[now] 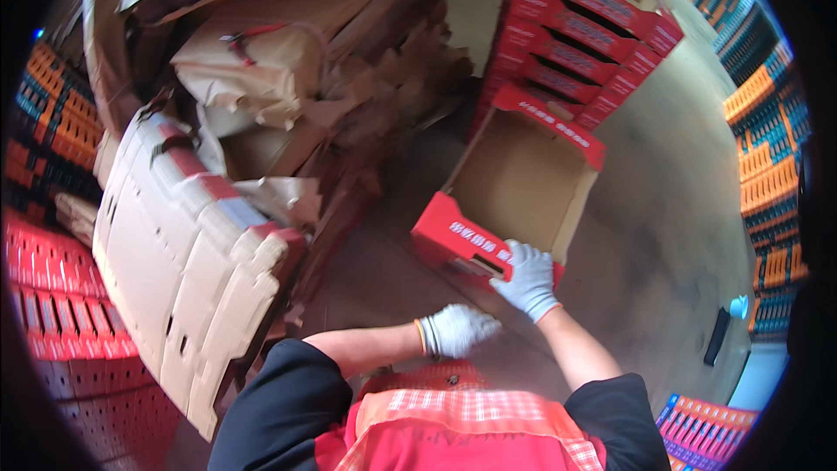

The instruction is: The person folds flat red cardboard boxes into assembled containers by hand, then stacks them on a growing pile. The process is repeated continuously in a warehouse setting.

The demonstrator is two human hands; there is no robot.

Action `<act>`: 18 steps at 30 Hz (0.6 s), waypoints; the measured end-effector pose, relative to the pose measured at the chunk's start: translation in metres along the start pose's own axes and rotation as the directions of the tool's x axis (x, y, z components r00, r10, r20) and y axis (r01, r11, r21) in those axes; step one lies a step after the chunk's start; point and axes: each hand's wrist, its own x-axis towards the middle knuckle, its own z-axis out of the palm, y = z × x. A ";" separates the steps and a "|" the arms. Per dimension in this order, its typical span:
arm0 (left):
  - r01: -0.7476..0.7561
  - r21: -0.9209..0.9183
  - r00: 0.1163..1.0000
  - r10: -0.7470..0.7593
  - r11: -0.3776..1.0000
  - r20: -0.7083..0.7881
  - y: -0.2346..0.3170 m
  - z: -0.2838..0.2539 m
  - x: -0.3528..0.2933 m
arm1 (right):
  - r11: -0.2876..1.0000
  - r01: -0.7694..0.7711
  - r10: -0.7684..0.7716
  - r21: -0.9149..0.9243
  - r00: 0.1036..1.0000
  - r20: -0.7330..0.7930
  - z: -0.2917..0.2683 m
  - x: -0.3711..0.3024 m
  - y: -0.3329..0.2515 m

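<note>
A red cardboard tray box (506, 183) with a plain brown inside stands folded up in front of me, open at the top. My right hand (530, 281), in a pale work glove, grips the box's near wall by its right corner. Close to my body, left of that corner, is my gloved left hand (458, 330), apart from the box. Motion smears its fingers, so whether it holds anything is hidden. On my left leans a stack of flattened cardboard blanks (170, 253), brown sides toward me with red edges showing.
Red trays (575, 44) are piled up just beyond the box. Torn brown wrapping paper (288, 52) covers a heap at the far left, with a red-handled tool (244, 42) lying on it. Orange and teal stacks (767, 174) line the right; red stacks (70, 296) stand at far left.
</note>
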 end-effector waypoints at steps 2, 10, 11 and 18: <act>0.010 -0.126 1.000 -0.011 0.992 -0.009 0.046 -0.016 -0.027 | 0.999 -0.027 0.026 0.017 0.996 0.087 -0.009 0.001 -0.002; 0.887 0.145 0.269 -0.234 0.439 -0.934 0.121 -0.118 -0.276 | 0.598 0.101 -0.492 0.795 0.829 0.265 -0.095 0.059 -0.170; 0.944 0.117 0.159 -0.116 0.308 -0.980 0.119 -0.128 -0.326 | 0.525 -0.107 -0.532 0.844 0.733 0.424 -0.100 0.070 -0.216; 0.543 -0.839 -0.839 -0.054 -0.021 -0.541 0.096 -0.126 -0.645 | 0.659 0.368 -0.408 0.656 0.908 -0.100 -0.063 0.186 -0.467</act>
